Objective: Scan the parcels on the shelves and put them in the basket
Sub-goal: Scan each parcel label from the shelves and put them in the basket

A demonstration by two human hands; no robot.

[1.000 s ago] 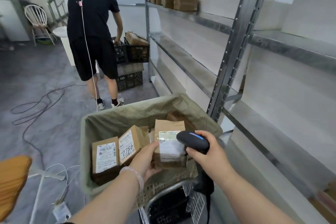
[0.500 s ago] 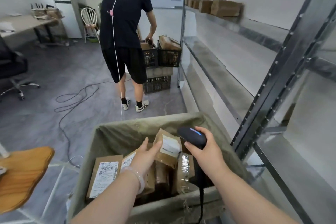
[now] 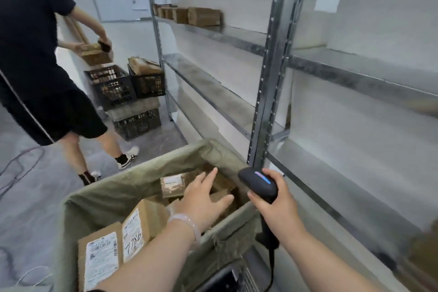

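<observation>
Cardboard parcels (image 3: 144, 223) fill basket (image 3: 123, 187); our left hand (image 3: 203, 199) splayed empty above; right hand (image 3: 276, 206) grips scanner (image 3: 259, 185), ready.

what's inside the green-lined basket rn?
Brown parcels fill the basket: one with a printed label, one marked 7786, a taped one. The left hand covers others; the bottom is hidden.

Brown cardboard parcels (image 3: 132, 232) w/ white labels lie jumbled in the green-lined basket (image 3: 113, 199), more parcels in a row (image 3: 189, 15) on the upper shelf's (image 3: 239, 40) far end.
</observation>
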